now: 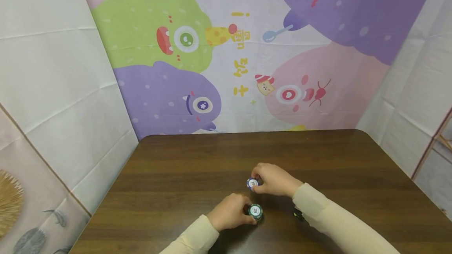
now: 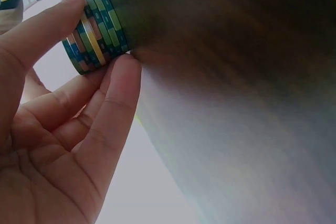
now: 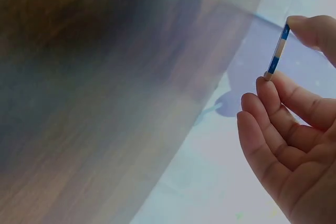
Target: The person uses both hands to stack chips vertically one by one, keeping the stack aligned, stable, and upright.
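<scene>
My left hand (image 1: 230,213) grips a short stack of poker chips (image 1: 255,211) between thumb and fingers. A green and white chip marked 20 lies on top. In the left wrist view the stack (image 2: 97,32) shows several edges in green, blue and pink, and one pale yellow band. Just beyond it and a little to the right, my right hand (image 1: 276,179) pinches a single blue and white poker chip (image 1: 252,184) marked 10. Seen edge-on in the right wrist view, this chip (image 3: 277,53) sits between thumb and fingertips, with the other fingers loosely bent below.
Both hands work over a brown wooden table (image 1: 183,164). A printed cloth (image 1: 226,117) with cartoon monsters hangs behind its far edge, and pale cloth walls (image 1: 60,58) stand at the sides. A small dark piece (image 1: 297,213) with a yellow-green mark shows by the right sleeve.
</scene>
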The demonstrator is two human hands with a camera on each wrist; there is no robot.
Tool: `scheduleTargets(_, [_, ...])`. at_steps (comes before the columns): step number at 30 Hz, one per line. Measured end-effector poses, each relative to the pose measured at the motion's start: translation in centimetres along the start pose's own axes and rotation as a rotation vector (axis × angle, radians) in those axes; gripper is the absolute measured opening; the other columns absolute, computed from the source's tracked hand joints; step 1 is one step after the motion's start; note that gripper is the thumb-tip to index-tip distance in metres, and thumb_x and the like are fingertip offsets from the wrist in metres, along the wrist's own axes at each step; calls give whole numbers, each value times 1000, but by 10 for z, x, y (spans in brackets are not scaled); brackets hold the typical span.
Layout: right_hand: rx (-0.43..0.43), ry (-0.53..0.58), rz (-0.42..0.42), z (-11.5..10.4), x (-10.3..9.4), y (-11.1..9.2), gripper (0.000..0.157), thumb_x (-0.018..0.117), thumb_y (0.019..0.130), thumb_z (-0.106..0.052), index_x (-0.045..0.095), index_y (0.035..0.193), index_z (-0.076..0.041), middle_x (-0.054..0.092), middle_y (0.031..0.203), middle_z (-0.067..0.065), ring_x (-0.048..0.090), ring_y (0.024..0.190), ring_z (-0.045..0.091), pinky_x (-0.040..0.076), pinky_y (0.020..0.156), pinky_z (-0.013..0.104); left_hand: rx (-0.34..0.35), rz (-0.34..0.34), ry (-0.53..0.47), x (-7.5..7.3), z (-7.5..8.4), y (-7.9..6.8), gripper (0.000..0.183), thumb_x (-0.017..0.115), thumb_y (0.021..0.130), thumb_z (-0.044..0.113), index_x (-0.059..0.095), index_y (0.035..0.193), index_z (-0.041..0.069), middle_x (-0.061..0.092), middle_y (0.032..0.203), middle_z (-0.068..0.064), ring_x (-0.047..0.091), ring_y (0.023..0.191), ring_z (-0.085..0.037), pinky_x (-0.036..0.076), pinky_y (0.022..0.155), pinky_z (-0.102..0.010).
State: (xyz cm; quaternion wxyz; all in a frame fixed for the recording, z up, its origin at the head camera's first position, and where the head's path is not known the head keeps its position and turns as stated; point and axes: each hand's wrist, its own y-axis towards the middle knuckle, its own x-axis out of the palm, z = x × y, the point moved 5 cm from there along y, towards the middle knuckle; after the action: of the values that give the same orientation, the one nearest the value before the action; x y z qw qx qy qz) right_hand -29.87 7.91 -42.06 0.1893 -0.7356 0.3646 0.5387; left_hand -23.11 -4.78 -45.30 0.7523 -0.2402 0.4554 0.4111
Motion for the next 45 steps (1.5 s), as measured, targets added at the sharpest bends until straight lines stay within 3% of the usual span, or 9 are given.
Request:
scheduleTargets(13, [-65, 24, -47, -23, -7, -24, 29, 76, 79, -29, 66, 101, -11, 60, 93, -6, 52, 77, 5, 47, 68, 19, 14, -14, -21, 0, 1, 0, 25, 84, 74, 26, 71, 90, 12, 65, 77, 10, 48, 63, 4, 43, 60, -14])
scheduleTargets(20, [-99, 19, -61, -29, -3, -31, 28, 77, 77, -26, 65, 99, -13, 60, 93, -7, 55, 80, 7, 48, 70, 20, -8, -15, -33, 1, 0, 0, 25, 85, 73, 27, 68, 85, 13, 63, 71, 11, 46, 58, 4, 43, 55, -15])
scheduleTargets(30, [-109, 34, -80, -33, 4, -38, 27, 77, 76, -26, 65, 96, -15, 58, 90, -9, 46, 73, -1, 45, 65, 16, -9, -27, -72, 1, 0, -2, 26, 84, 73, 26, 70, 89, 11, 66, 75, 10, 50, 61, 4, 45, 59, -13])
scheduleTargets(45, [-163, -21, -60, -38, 16, -41, 26, 79, 73, -27, 66, 93, -16, 55, 86, -12, 43, 71, -3, 42, 62, 14, 19, 21, 5, -1, 1, 1, 27, 86, 71, 28, 71, 88, 13, 61, 71, 13, 44, 61, 4, 42, 57, -15])
